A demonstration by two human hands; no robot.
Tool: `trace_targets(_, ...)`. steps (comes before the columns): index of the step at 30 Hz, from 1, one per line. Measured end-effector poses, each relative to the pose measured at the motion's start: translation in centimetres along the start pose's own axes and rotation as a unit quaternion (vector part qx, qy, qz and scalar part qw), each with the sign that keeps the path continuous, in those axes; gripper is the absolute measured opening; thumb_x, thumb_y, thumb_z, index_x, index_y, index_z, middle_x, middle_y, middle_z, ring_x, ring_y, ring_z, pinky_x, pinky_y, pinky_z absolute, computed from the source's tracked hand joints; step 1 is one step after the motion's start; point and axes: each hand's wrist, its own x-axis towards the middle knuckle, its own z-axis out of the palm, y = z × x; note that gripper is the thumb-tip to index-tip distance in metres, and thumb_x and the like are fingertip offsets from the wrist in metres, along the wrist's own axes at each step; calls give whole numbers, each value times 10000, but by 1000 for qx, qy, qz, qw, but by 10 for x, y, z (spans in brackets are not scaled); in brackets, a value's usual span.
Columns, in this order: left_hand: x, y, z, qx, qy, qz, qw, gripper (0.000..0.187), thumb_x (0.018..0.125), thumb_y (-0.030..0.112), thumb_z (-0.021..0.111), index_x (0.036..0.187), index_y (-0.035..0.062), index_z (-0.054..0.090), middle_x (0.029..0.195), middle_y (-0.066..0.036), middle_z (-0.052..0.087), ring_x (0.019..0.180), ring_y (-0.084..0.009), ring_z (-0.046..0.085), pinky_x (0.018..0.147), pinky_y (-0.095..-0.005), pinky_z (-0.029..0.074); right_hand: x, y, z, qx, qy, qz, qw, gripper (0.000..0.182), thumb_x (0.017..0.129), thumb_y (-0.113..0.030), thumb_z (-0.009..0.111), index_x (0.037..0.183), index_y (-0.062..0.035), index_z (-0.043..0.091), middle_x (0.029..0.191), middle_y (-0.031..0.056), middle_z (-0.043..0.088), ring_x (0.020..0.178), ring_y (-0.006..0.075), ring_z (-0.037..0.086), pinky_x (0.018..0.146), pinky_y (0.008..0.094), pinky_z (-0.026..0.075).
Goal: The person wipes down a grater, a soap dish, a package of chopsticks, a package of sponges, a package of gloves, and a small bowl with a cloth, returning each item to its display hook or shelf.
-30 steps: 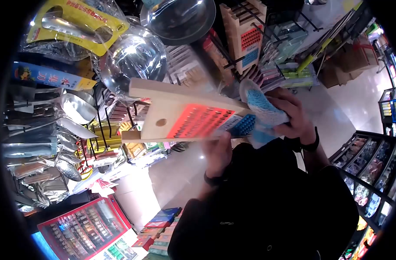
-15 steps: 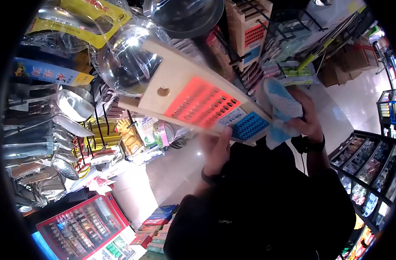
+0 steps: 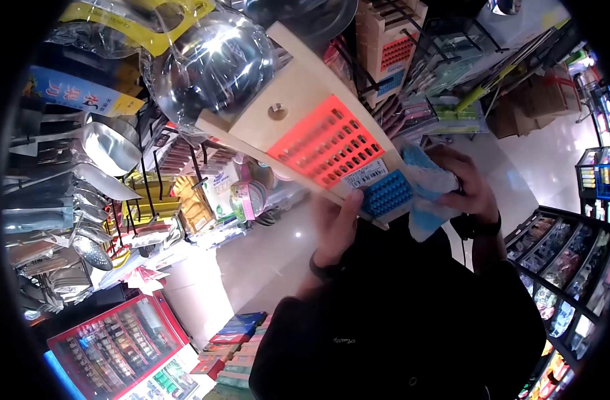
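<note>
A wooden grater (image 3: 251,133) with a red toothed plate, a blue toothed plate and a barcode label slants across the middle of the view. My left hand (image 3: 336,230) grips its lower edge, thumb on the face beside the blue plate, the other fingers behind the board. Bunched in my right hand (image 3: 475,183) is a blue and white fluffy cloth (image 3: 428,177), which lies against the grater's right-hand end. Part of that end is hidden by the cloth.
Packaged metal ladles (image 3: 111,147) and a blue-and-yellow card (image 3: 85,97) hang at left. A wrapped shiny pan (image 3: 215,63) is close behind the grater. More wooden graters (image 3: 388,40) hang on hooks above. Shelving (image 3: 565,267) stands at right, a red-framed display case (image 3: 118,340) lower left.
The grater has shifted a little right in view and tilted more steeply. My right hand's cloth has moved slightly down along its right end. Both hands keep their holds.
</note>
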Motion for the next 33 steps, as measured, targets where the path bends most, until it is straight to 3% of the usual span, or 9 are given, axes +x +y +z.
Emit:
trace_targets(3,-1,-3,-6,14,-35,23,999,373,928,6,598,1288,-41,511,1206,-115,622,1092,-181,599,953,-321,468,-12,19,-1,25,-11,-11,1000,653,714,-269,751,1222,96,565,1232,258,584,1112,427,585,945,446,454)
trace_targets(8,-1,-4,-4,37,-25,22,999,370,930,-7,602,1284,-31,495,1223,-114,616,1101,-176,594,961,-323,468,-19,24,-8,5,31,-38,999,656,729,-280,743,1243,82,557,1271,247,578,1153,398,576,960,442,442)
trace_targets(13,-2,-4,-4,85,-67,26,994,371,942,-4,595,1294,-26,479,1222,-111,619,1096,-173,599,952,-323,476,-15,11,10,105,207,45,972,724,736,-299,726,1316,74,504,1320,233,560,1183,355,568,979,427,428)
trace_targets(15,-3,-5,-3,69,-79,7,994,383,946,-3,593,1306,-24,465,1223,-110,620,1095,-172,600,945,-321,480,-16,13,16,87,207,43,974,734,737,-304,718,1324,77,496,1330,230,554,1184,349,568,986,422,423)
trace_targets(18,-5,-4,-5,39,-81,-9,996,401,952,1,586,1325,-21,440,1223,-114,621,1096,-168,602,934,-315,485,-13,17,18,25,113,24,993,723,741,-308,712,1314,82,506,1344,231,544,1202,349,557,1009,420,408)
trace_targets(24,-5,5,-9,79,-83,-31,993,405,965,17,576,1339,-15,425,1233,-111,613,1103,-161,600,933,-301,485,-22,6,27,145,77,96,982,677,746,-254,733,1306,71,533,1351,231,537,1241,359,531,1043,425,388)
trace_targets(26,-4,6,-13,80,-90,-40,992,406,964,16,577,1338,-15,424,1244,-112,606,1111,-163,597,941,-305,483,-42,32,33,67,97,60,991,660,744,-214,742,1307,65,539,1337,228,545,1229,356,539,1035,428,398)
trace_targets(29,-4,4,-17,74,-93,-41,992,395,962,13,579,1328,-16,434,1256,-114,599,1121,-166,594,950,-308,481,-46,43,23,55,21,76,995,650,738,-168,749,1313,56,545,1335,224,546,1230,349,541,1040,424,398)
trace_targets(33,-4,2,-20,61,-103,-44,992,388,955,15,589,1317,-16,451,1260,-112,597,1129,-172,591,955,-311,479,-47,45,9,24,88,4,996,678,745,-177,743,1342,51,519,1337,210,542,1227,334,540,1048,420,395)
